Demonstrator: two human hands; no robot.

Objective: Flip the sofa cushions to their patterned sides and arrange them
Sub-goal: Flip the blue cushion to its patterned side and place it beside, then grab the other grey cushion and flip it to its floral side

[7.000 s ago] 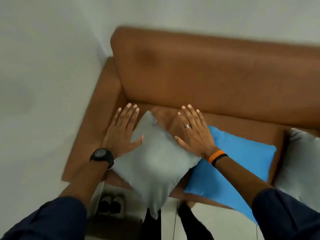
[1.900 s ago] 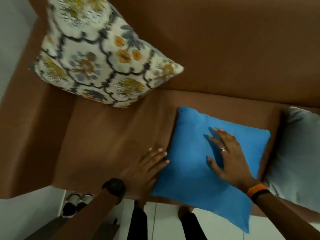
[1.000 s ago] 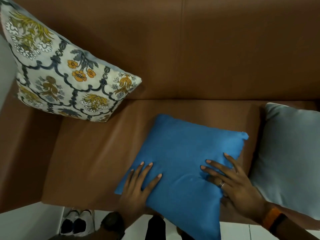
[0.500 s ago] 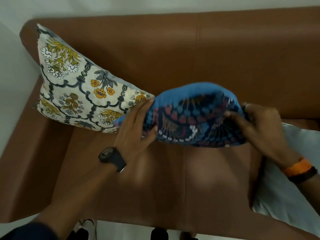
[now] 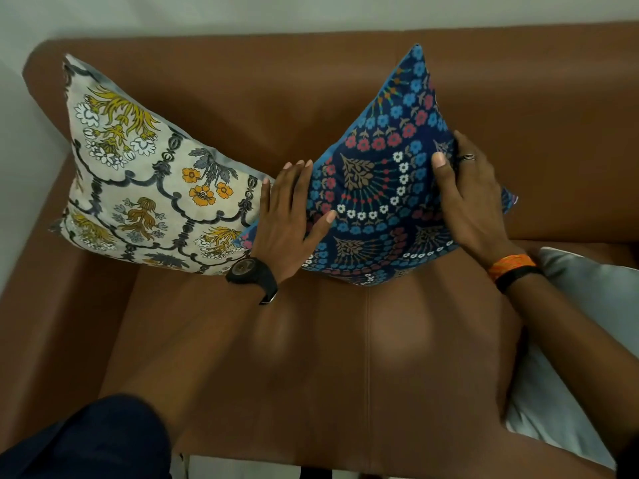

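A cream cushion (image 5: 138, 174) with yellow flowers and dark scrollwork leans on its corner against the sofa back at the left. Beside it a dark blue cushion (image 5: 383, 188) with a red, blue and white flower pattern stands on its corner against the backrest, patterned side out. My left hand (image 5: 287, 219) lies flat on its left edge, thumb on the front. My right hand (image 5: 463, 198) grips its right edge, thumb in front and fingers behind. A plain grey cushion (image 5: 574, 340) lies flat on the seat at the right, partly under my right forearm.
The brown leather sofa (image 5: 276, 357) fills the view, with its left armrest (image 5: 45, 305) and a seam down the middle of the seat. A white wall runs behind and to the left. My dark sleeve (image 5: 96, 440) shows at the bottom left.
The blue cushion was lifted off the seat and turned over. It now stands upright against the backrest with its pattern facing out, both hands on its edges.
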